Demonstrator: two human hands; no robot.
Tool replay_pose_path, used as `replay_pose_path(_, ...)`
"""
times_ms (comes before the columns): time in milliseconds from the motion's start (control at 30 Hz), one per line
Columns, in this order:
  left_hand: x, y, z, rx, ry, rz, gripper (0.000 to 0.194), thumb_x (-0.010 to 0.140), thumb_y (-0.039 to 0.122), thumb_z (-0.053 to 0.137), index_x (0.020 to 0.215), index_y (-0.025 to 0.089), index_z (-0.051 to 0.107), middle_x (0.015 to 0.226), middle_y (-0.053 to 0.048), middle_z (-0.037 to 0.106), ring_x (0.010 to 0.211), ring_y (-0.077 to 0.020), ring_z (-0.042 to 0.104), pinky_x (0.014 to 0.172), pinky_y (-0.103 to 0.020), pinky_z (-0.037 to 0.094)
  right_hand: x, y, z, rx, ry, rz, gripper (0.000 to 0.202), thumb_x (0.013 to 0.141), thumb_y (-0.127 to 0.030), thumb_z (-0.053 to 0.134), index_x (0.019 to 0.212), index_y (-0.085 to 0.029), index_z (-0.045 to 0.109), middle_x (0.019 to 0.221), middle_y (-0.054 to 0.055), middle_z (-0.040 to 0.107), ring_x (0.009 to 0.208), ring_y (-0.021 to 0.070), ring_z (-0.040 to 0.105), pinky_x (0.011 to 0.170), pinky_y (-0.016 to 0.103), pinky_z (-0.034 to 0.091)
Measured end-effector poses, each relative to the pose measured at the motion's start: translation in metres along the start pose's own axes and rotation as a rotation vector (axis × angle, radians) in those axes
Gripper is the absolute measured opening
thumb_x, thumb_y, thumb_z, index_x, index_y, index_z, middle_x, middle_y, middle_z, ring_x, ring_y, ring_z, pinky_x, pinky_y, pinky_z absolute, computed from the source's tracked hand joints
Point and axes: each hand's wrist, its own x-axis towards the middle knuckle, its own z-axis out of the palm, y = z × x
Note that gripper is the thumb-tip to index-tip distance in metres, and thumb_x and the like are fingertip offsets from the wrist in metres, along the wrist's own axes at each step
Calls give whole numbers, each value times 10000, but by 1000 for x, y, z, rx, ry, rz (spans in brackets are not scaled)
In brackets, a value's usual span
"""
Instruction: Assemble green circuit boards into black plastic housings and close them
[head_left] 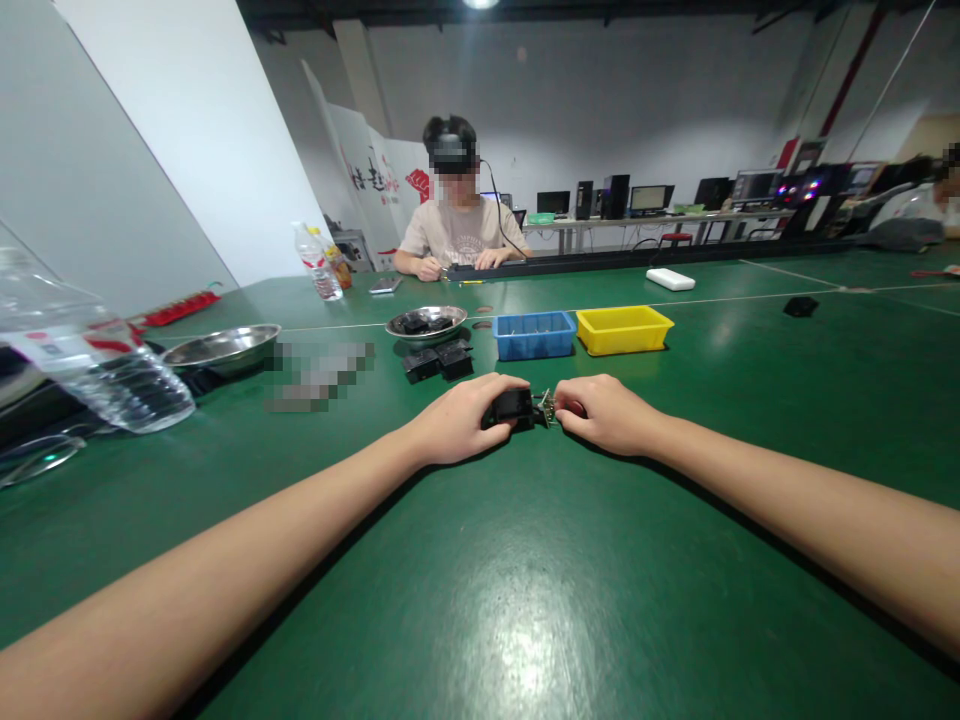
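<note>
Left hand (pixel 461 418) first: we have it curled over a small black block (pixel 513 407) just below the middle of the frame, fingers wrapped round its near and left sides, pressing it against the green tabletop (pixel 480 600). Our right hand (pixel 611 413) sits right beside it, closed in a pinch, fingertips meeting at a little metallic piece (pixel 547 407) that pokes out of the block's right end; a spot of red shows under those fingers, too small for us to make out.

So here is the relation that counts: the block lies with its long axis running left to right across the picture, and the metal piece sits on the same line, at the end facing our right hand. The left hand covers the body, the right hand is the nearer one to that end, and the two hands almost touch.

Further up the frame we see two more black blocks (pixel 439 361) lying loose, a steel dish (pixel 426 322) holding others, a blue bin (pixel 534 334) and a yellow bin (pixel 623 329) side by side. At far left lie a second steel dish (pixel 222 348) and a clear water bottle (pixel 82 365) on its side. Across the tabletop another person (pixel 459 232) works seated, both hands down.
</note>
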Motion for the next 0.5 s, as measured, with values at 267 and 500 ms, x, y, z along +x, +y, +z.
replay_pose_path(267,1,-1,1,-6,1,-5,479,829,199,598,1301,146,541,1274,-142,667,1170,-267,646,1034,-436,512,0,-1,0,-6,-5,5,94,859,-168,574,816,-170,657,747,29,648,663,154,503,639,252,306)
replay_pose_path(500,1,-1,1,-10,3,-7,475,829,202,599,1299,166,542,1278,-133,669,1172,-264,646,1035,-438,510,0,-1,0,0,1,5,87,852,-163,574,801,-168,644,744,27,639,667,152,492,639,252,300)
